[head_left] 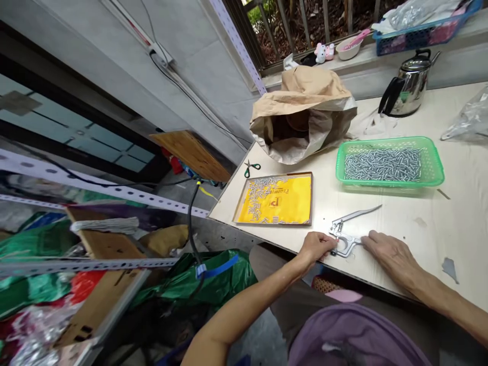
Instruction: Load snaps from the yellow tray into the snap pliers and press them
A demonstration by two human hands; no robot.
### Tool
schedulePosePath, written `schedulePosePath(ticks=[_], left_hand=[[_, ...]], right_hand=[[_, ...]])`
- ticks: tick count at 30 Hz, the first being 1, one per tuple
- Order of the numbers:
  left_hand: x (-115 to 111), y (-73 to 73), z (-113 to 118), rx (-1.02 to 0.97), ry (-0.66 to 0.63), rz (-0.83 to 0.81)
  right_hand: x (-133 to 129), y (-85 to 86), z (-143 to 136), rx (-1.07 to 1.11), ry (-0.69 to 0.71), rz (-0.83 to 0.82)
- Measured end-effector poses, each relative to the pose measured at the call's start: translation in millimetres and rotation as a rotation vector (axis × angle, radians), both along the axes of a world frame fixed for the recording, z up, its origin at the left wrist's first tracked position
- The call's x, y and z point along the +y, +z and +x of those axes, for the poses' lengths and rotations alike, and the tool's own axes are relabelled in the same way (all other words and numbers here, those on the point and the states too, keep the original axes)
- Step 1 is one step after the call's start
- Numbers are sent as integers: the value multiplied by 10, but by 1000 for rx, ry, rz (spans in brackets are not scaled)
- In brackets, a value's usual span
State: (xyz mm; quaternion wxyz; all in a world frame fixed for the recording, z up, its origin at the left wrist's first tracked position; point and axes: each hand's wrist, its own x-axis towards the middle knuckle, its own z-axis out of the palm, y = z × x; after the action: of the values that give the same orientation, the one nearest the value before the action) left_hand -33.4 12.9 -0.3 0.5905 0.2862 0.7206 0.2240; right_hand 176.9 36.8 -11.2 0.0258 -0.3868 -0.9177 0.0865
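Silvery metal hand pliers with a spring near the pivot lie at the front edge of the table, their two handles spread apart. My right hand is closed on the end of the lower handle. At the jaw end, my left hand is pinched together; whatever sits between its fingertips is too small to make out. Behind my left hand is a shallow cardboard tray lined with yellow printed material, with small silvery metal pieces mostly on its left side.
A green plastic basket full of similar metal pieces stands beyond the pliers. Green-handled scissors lie near the left edge. A large open paper sack and a steel kettle stand at the back. Bags and shelving crowd the left.
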Motion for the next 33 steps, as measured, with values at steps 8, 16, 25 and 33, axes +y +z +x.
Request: schedulePosePath(ticks=[8, 16, 25, 33], left_hand=[[72, 57, 11, 108, -132, -58], [67, 88, -11, 126, -238, -130], [-1, -4, -31, 131, -252, -102], [-24, 3, 0, 183, -252, -91]], right_hand=[[9, -12, -11, -25, 10, -56], [13, -83, 4, -13, 13, -22], [458, -281, 164, 11, 89, 95], [563, -173, 87, -49, 83, 66]])
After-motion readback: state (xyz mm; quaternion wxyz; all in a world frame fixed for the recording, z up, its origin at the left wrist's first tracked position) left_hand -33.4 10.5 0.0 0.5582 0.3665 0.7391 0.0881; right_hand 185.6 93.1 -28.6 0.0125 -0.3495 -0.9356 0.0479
